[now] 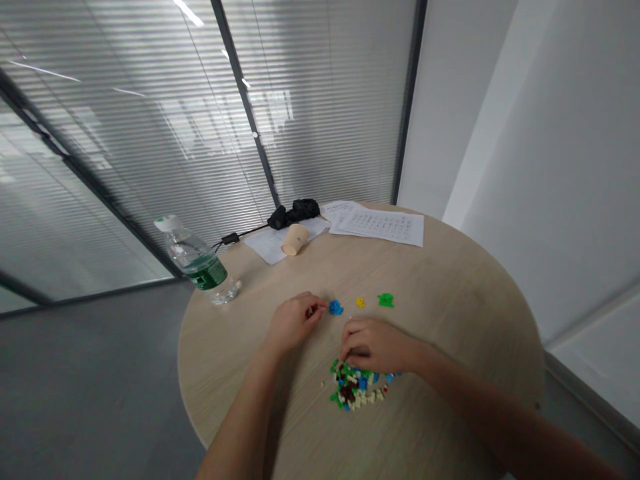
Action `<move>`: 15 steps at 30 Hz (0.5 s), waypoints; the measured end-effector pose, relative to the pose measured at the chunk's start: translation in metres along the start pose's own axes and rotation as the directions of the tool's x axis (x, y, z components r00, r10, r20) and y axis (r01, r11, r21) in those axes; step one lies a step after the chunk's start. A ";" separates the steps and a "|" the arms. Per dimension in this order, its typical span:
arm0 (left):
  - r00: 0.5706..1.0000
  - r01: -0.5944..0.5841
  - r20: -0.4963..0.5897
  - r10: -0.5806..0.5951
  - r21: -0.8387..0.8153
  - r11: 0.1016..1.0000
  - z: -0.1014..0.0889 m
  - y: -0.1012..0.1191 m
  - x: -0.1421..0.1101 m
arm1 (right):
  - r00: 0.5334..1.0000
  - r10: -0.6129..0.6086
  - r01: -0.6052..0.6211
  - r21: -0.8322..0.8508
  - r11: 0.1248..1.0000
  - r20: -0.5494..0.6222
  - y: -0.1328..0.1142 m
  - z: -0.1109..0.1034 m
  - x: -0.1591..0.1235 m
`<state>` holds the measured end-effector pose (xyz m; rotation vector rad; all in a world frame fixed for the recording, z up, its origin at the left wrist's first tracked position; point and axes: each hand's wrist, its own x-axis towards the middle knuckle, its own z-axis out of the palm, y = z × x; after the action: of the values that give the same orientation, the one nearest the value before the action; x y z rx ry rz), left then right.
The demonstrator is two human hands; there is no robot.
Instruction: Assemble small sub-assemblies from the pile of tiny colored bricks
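Small plastic building bricks lie on the round wooden table (460, 300). My left hand (296, 321) is at the left side of a little blue brick heap (335, 307), its fingers curled together; whatever is between them is too small to make out. Over the back edge of a mixed brick pile (357, 387) in green, blue, dark red, white and cream, my right hand (375, 345) reaches down with bent, closed fingers. Its fingertips partly hide the pieces beneath. Yellow bricks (360, 302) and a green brick group (386, 300) sit apart in a row with the blue heap.
At the left edge stands a clear water bottle (207, 270) with a green label. A paper cup (295, 239) lies on its side on a white sheet (264, 245). Behind are a black bundled item (300, 211) with a cord and printed papers (383, 225).
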<state>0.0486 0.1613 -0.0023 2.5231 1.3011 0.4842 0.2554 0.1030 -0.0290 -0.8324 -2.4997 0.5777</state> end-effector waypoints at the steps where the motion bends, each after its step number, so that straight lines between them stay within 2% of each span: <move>1: 1.000 0.002 0.000 -0.002 0.002 1.000 0.000 0.000 0.000 | 1.000 0.004 -0.004 -0.001 1.000 0.002 0.000 -0.001 0.000; 15: 1.000 -0.002 0.010 0.002 0.010 1.000 -0.002 0.003 0.000 | 0.999 0.035 -0.035 -0.014 0.999 0.014 0.002 0.000 0.000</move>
<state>0.0495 0.1596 0.0010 2.5320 1.3010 0.4661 0.2558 0.1046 -0.0296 -0.8813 -2.5090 0.5811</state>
